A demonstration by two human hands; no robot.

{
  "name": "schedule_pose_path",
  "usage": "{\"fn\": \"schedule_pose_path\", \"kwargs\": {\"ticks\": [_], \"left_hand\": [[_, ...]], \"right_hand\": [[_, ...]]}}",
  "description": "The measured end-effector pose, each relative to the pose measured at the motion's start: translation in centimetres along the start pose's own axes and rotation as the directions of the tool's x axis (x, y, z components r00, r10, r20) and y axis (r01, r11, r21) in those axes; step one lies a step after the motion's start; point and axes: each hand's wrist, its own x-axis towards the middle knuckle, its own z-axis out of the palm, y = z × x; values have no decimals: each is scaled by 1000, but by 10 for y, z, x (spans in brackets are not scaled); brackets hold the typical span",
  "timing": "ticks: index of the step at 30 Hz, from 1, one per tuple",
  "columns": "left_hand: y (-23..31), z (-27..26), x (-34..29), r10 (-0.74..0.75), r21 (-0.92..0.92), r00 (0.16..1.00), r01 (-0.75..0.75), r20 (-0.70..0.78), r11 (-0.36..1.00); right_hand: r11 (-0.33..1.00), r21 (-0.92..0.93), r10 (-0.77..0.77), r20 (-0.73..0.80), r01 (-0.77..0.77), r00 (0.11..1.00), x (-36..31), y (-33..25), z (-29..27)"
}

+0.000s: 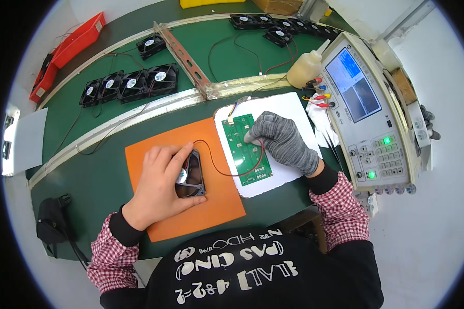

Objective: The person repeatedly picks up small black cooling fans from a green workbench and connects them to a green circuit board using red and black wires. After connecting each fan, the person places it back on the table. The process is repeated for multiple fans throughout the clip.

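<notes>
My bare left hand (157, 180) is closed around the frame of a black square cooling fan (195, 180), which rests on an orange mat (216, 211). From the fan a thin red and black cable (222, 174) loops rightward to my right hand (283, 143), which wears a grey knit glove. Its thumb and fingers pinch the cable's end above a green circuit board (248, 167); whatever tip they hold is hidden. The board lies on a white sheet (286, 180), with a white plug and thin wires at its far edge.
A bench test instrument (368, 123) with a lit screen stands at the right, clip leads beside a squeeze bottle (305, 69). More fans (131, 86) line the far left, others (278, 35) the back. A slotted metal bar (183, 59) divides the far bench. Red bins (80, 41) sit far left.
</notes>
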Motion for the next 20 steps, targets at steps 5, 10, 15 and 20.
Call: {"fn": "schedule_pose_path", "kwargs": {"ticks": [5, 10, 15, 20], "left_hand": [[23, -38, -6, 271, -53, 924, -296, -269, 954], [48, -69, -26, -68, -892, 997, -4, -39, 453], [7, -91, -23, 181, -988, 975, 110, 128, 105], [0, -76, -24, 146, -929, 988, 106, 57, -355]], "right_hand": [[994, 40, 99, -17, -99, 995, -3, 1, -2], [994, 22, 105, -11, -105, 994, 2, 2, 2], [992, -67, 106, -5, -106, 994, 1, 7, -2], [991, -47, 121, -10, -122, 993, 1, 9, 0]]}}
